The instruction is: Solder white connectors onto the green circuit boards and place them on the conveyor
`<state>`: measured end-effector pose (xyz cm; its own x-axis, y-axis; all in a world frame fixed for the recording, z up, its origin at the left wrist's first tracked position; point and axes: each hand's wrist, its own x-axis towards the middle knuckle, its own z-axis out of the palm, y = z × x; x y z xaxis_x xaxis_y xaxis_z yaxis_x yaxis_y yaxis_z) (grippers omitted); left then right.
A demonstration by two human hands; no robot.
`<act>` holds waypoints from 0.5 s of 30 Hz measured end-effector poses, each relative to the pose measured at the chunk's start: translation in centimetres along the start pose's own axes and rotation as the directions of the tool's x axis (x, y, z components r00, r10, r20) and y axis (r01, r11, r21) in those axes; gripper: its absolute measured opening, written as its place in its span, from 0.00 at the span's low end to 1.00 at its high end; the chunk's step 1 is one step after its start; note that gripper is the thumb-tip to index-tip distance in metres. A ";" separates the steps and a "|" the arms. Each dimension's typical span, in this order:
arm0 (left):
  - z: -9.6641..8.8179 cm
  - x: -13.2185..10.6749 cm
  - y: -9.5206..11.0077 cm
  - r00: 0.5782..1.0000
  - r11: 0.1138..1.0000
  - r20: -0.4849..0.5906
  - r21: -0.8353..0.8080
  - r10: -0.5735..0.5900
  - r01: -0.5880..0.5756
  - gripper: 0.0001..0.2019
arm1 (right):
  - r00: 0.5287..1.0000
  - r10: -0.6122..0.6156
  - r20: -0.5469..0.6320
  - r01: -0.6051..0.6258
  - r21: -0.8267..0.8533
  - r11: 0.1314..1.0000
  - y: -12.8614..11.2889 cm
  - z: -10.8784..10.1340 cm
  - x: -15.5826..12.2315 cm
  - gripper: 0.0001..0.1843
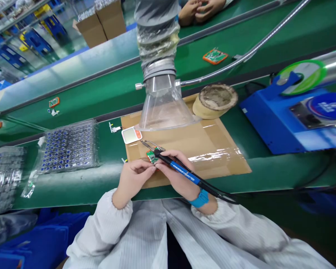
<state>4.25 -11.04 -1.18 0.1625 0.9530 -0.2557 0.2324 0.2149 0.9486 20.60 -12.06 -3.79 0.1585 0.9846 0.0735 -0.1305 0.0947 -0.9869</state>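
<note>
A small green circuit board (151, 156) is close in front of me, at the near edge of a cardboard sheet. My left hand (133, 177) is closed, thumb and forefinger pinched at the board's lower edge; a thin wire shows beside them. A blue and black soldering iron (182, 171) lies across my right hand (180, 179), its metal tip pointing up and left above the board. The right fingertips also meet near the board's lower edge, and what they pinch is hidden. Just beyond the board lies a white and orange device with a grey screen (131, 135).
The cardboard (212, 145) covers part of the green bench. Above it hangs a clear fume hood (168, 104). A round tan pot (215, 102) and a blue solder-reel machine (280, 116) stand right. Parts trays (70, 147) lie left. Another person's hands (201, 11) rest opposite.
</note>
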 end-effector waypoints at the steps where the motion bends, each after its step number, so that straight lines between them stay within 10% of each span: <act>1: -0.2 0.0 0.1 0.999 0.998 0.002 0.059 0.034 -0.034 0.08 | 1.000 0.000 0.003 0.000 -0.006 1.000 0.1 0.0 0.0 0.12; 8: -1.9 1.3 0.3 0.954 0.732 0.073 0.624 0.292 -0.271 0.07 | 0.988 -0.128 -0.092 0.103 -0.235 0.967 1.1 -2.4 -0.3 0.12; 15: -1.6 2.7 -0.1 0.992 0.606 0.082 0.785 0.097 -0.125 0.08 | 0.976 -0.210 -0.062 0.171 -0.386 0.906 1.9 -5.8 -1.9 0.08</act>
<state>3.09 -8.17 -1.69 0.2626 0.9486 -0.1767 0.8738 -0.1561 0.4605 25.77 -14.57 -6.61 0.2426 0.9317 0.2704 0.2870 0.1973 -0.9374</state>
